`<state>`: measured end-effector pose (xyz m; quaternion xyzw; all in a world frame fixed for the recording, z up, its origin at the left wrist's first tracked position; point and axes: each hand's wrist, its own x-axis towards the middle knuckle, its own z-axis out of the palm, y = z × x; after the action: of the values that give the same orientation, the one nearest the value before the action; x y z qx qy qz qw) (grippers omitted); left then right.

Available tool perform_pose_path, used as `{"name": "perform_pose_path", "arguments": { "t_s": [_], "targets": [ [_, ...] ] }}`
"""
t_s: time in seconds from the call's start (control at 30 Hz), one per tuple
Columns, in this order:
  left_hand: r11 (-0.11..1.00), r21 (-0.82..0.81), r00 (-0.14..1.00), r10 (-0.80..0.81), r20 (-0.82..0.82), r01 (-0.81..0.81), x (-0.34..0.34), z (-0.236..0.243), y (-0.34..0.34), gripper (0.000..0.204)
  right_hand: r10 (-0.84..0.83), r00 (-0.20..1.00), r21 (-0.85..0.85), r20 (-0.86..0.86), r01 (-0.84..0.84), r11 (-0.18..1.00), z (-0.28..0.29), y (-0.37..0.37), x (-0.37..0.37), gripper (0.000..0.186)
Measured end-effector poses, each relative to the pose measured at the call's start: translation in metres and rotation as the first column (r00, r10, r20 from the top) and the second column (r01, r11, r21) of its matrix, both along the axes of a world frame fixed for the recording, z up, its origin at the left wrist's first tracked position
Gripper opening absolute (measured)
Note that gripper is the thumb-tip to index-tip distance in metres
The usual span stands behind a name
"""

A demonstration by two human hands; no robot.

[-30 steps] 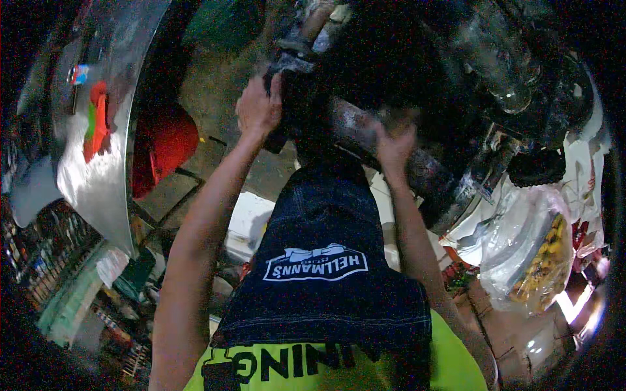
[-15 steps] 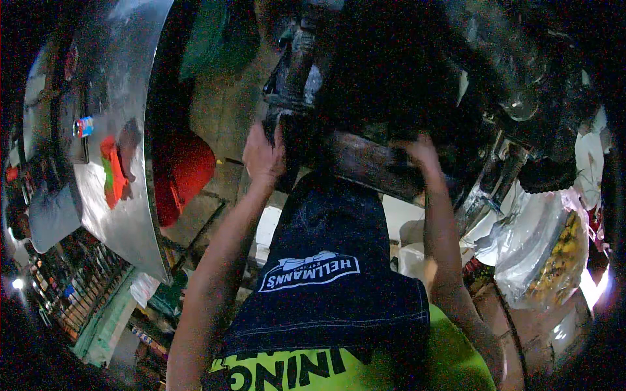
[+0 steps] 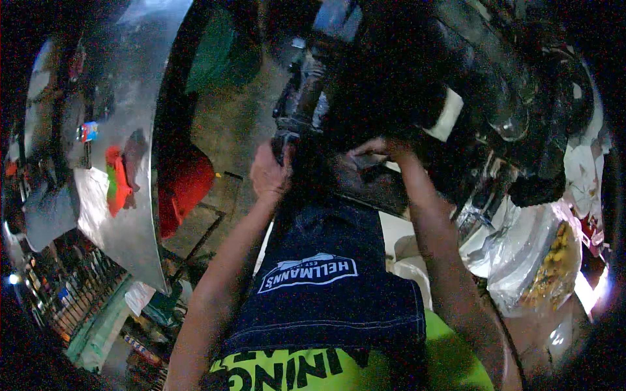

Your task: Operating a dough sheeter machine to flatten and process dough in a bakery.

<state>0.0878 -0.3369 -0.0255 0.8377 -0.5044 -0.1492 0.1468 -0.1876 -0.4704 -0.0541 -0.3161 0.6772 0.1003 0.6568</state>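
Note:
A dark metal machine part [image 3: 303,98] rises ahead of me, with a shaded hollow to its right. At its lower end my left hand [image 3: 270,174] is closed around a dark, narrow piece, with the thumb along the near side. My right hand [image 3: 385,151] is bent over a dark, worn panel [image 3: 372,186], its fingers curled together at a small greyish thing I cannot make out. Deep shadow hides the far side of the panel and much of what lies beyond it. My dark denim apron [image 3: 332,241] hangs between my forearms.
A metal sheet-topped table [image 3: 140,241] stands at left, carrying an orange-red and green object [image 3: 117,182] and a small blue-and-red can [image 3: 87,131]. A red container [image 3: 186,186] is beside it. At right lie plastic bags [image 3: 515,260] and dark machinery [image 3: 515,117].
My right hand has moved left across the dark panel, and its fingers are more curled. My left hand stays on the machine's lower end. The whole view has shifted slightly.

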Motion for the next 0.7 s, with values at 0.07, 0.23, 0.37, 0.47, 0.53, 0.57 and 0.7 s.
{"name": "perform_pose_path", "arguments": {
  "t_s": [0.07,0.23,0.37,0.47,0.53,0.57,0.7],
  "targets": [
    [0.999,0.032,0.998,0.03,-0.05,-0.028,0.013,0.011,0.008,0.038,-0.018,0.997,-0.037,0.068,0.021,0.999,0.041,0.062,-0.024,0.032],
    [0.985,0.159,0.986,0.09,-0.143,-0.066,0.004,0.015,0.022,0.051,0.074,0.901,-0.118,0.427,-0.026,0.993,0.075,0.094,-0.028,0.034],
    [0.991,-0.126,0.999,0.041,-0.02,-0.043,-0.024,0.003,0.026,0.058,0.131,0.773,-0.146,0.621,-0.05,0.988,0.139,-0.005,0.083,0.035],
    [0.988,0.138,0.994,0.082,-0.077,-0.071,-0.005,0.002,0.031,0.06,0.113,0.732,-0.145,0.672,-0.019,0.989,0.177,0.012,0.138,0.036],
    [0.991,0.102,0.994,0.094,-0.063,-0.087,-0.006,-0.007,0.037,0.061,0.074,0.742,-0.155,0.667,0.041,0.987,0.195,0.096,0.107,0.037],
    [0.994,0.097,0.997,0.055,-0.061,-0.049,-0.015,-0.01,0.036,0.062,0.015,0.757,-0.161,0.653,0.119,0.98,0.206,0.107,0.107,0.037],
    [0.988,0.084,0.935,0.153,-0.321,-0.133,-0.015,0.007,0.047,0.061,-0.251,0.772,-0.192,0.584,0.432,0.881,0.199,0.143,0.055,0.038]
  ]
}}
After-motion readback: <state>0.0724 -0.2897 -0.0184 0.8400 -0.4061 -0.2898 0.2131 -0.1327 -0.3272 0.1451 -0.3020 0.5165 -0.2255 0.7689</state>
